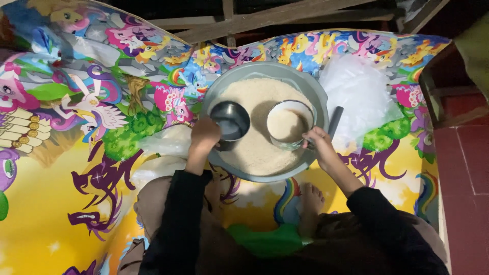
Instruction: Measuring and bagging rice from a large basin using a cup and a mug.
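Left hand [205,133] gripping steel cup [230,121], right hand [317,141] gripping rice-filled pot [290,124]

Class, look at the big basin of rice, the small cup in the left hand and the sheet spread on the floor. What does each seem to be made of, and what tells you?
Basin: probably grey plastic or dull metal; its matte rim leaves it open.
Cup: metal, likely steel, with a shiny reflective inside, held by the left hand.
Sheet: glossy printed plastic, with sheen and soft creases.
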